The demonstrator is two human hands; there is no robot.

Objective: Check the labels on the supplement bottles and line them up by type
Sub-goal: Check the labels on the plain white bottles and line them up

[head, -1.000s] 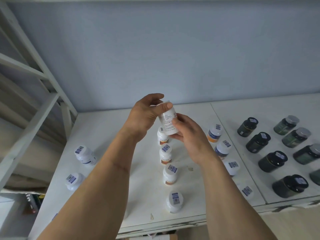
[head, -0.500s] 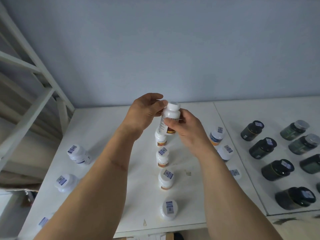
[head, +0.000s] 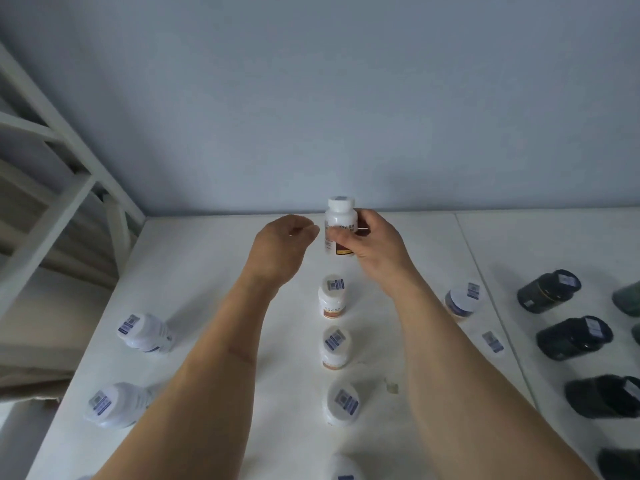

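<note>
My right hand (head: 372, 245) grips a white supplement bottle (head: 339, 216) with an orange-brown label band, upright at the far end of a middle row. That row of white orange-banded bottles (head: 332, 296) runs toward me across the white table (head: 194, 271). My left hand (head: 282, 249) hovers just left of the held bottle, fingers loosely curled, holding nothing. White bottles with blue labels (head: 143, 332) stand at the left. A white-capped blue-and-orange bottle (head: 462, 301) stands to the right of my right arm.
Several dark jars (head: 547, 291) stand in rows on the right-hand table section. A white ladder-like frame (head: 59, 188) leans at the left. The blue-grey wall (head: 311, 98) closes off the far table edge.
The held bottle has moved away from me and down to the far end of the middle row. My left hand has let go of it and drawn slightly left.
</note>
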